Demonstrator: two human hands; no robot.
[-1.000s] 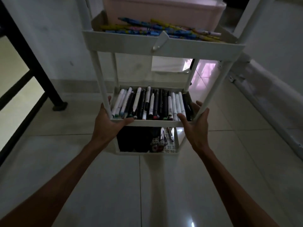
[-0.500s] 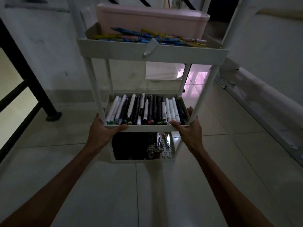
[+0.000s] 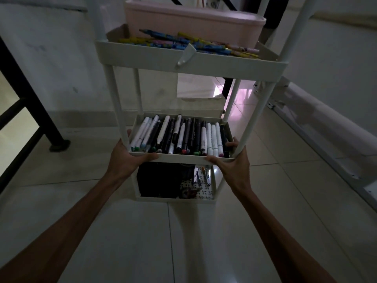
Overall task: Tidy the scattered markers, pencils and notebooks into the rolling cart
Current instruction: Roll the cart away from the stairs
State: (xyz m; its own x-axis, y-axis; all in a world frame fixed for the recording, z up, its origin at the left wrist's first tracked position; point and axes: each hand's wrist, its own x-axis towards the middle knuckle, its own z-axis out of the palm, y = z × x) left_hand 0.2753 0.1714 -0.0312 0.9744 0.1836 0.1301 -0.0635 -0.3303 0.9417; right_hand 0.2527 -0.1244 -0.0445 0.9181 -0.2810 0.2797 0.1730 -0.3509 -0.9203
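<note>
Since the earlier frames the cart (image 3: 189, 62) has been drawn closer and now stands slightly lower and further left in the view, while both hands have been kept on the middle shelf (image 3: 179, 159). The left hand (image 3: 124, 158) is wrapped around the shelf's front left corner, at about 9 o'clock from the shelf's centre, its thumb laid along the front rim and its fingers hidden behind the post, so it is clamped on the shelf. The right hand (image 3: 234, 164) is clamped on the front right corner, at about 3 o'clock, with the thumb on the front rim and fingertips curled over the side wall.

The markers (image 3: 179, 135) are packed side by side in the middle shelf, their long axes running from front to back, toward 12 o'clock, with coloured caps at the near ends. On the top shelf (image 3: 142, 58) the pencils (image 3: 183, 40) are laid crosswise, their long axes running roughly from 9 to 3 o'clock and tilted slightly down to the right; which end is the tip cannot be told. A pink box (image 3: 193, 19) is seen just behind them. In the bottom shelf (image 3: 175, 199) a dark bundle (image 3: 161, 178) and a few small tools (image 3: 202, 176) are seen. The cart stands on a tiled floor (image 3: 183, 242), with a black railing (image 3: 30, 88) at about 9 o'clock.
</note>
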